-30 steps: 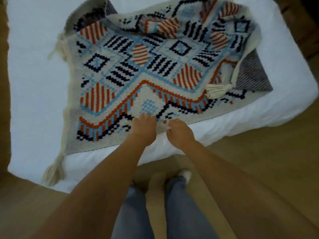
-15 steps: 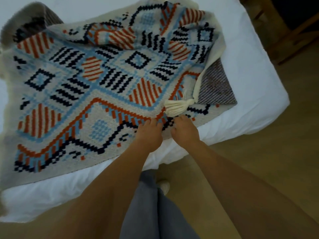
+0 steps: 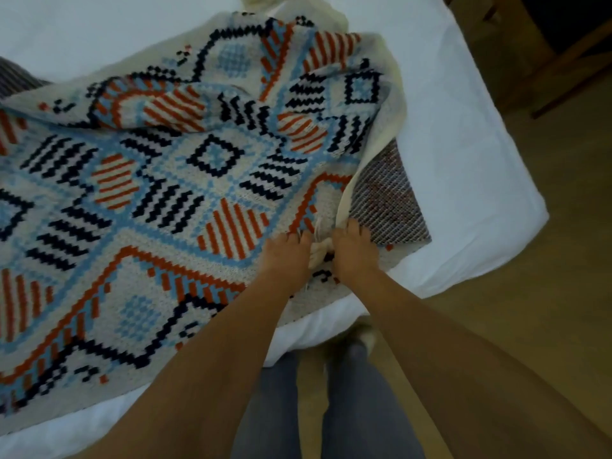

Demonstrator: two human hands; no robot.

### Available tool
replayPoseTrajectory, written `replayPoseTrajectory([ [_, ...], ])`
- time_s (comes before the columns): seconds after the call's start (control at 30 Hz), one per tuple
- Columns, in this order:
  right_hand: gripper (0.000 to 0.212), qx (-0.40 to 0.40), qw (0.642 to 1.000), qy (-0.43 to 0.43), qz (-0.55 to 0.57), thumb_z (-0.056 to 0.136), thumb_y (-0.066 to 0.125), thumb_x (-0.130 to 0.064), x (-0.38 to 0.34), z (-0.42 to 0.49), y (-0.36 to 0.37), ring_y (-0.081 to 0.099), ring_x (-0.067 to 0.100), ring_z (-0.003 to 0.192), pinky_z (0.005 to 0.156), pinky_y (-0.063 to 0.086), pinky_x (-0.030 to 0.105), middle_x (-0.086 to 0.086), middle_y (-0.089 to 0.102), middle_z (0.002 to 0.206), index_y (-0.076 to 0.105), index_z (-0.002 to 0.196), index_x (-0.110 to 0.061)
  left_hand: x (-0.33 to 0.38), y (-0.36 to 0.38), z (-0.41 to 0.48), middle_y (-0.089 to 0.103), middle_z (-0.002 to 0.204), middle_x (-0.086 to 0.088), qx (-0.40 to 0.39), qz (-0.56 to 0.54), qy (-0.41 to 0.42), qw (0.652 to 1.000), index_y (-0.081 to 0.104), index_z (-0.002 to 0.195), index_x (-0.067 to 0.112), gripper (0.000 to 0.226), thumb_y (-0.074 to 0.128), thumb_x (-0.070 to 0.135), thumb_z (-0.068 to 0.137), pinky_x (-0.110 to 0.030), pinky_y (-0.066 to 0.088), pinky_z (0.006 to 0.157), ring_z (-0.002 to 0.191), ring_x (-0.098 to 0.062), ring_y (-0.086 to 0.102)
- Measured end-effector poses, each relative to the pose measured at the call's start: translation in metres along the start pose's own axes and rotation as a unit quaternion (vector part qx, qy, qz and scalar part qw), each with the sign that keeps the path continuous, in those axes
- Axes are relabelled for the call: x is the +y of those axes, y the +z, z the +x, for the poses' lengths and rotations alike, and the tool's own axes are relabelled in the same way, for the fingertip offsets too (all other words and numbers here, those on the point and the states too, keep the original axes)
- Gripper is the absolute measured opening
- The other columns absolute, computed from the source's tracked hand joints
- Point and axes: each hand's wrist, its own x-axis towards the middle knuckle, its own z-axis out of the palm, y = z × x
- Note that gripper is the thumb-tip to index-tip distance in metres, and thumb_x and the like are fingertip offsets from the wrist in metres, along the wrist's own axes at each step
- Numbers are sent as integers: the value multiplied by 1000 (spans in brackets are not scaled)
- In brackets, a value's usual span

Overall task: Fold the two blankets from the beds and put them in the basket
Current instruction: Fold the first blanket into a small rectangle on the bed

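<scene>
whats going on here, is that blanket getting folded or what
A person stands at the bed with both hands on a patterned knitted blanket spread over it. The left hand and right hand sit side by side at the cream tassel on a turned-over corner. The blanket is rumpled and only partly folded. No basket is in view.

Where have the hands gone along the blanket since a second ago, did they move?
Yes. Both the left hand and right hand moved rightward along the blanket edge, from its middle zigzag to the cream tassel by the folded-over corner.
</scene>
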Motion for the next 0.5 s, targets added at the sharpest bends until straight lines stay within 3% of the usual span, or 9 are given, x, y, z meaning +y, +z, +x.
replayPoseTrajectory([
  [0.1, 44, -14, 999, -37, -36, 87, 54, -8, 20, 11, -1, 39, 35, 117, 86, 45, 42, 16, 35, 131, 40, 129, -11, 19, 0, 9, 54, 124, -7, 16, -13, 8, 1000, 45, 125, 13, 39, 48, 35, 92, -36, 35, 94, 111, -25, 50],
  [0.17, 35, -5, 998, -60, -28, 91, 46, -4, 36, 16, -7, 46, 34, 112, 83, 46, 41, 18, 41, 126, 43, 126, -7, 34, -6, 13, 55, 120, -7, 24, -39, 10, 999, 49, 120, 14, 33, 47, 30, 91, -36, 33, 95, 110, -25, 49],
  [0.33, 33, 29, 993, -111, 9, 91, 44, -2, 104, 20, -36, 49, 33, 110, 83, 45, 40, 18, 44, 123, 45, 123, -5, 96, -26, 26, 55, 117, -7, 46, -51, -25, 997, 49, 119, 14, 33, 45, 30, 91, -37, 34, 87, 106, -26, 51],
  [0.5, 28, 63, 994, -87, 28, 89, 44, -2, 209, 22, -66, 49, 33, 105, 78, 44, 38, 18, 47, 117, 50, 116, -4, 190, -43, 54, 47, 127, -10, 25, -73, -15, 997, 37, 132, 15, 44, 42, 35, 93, -40, 33, 94, 113, -29, 46],
])
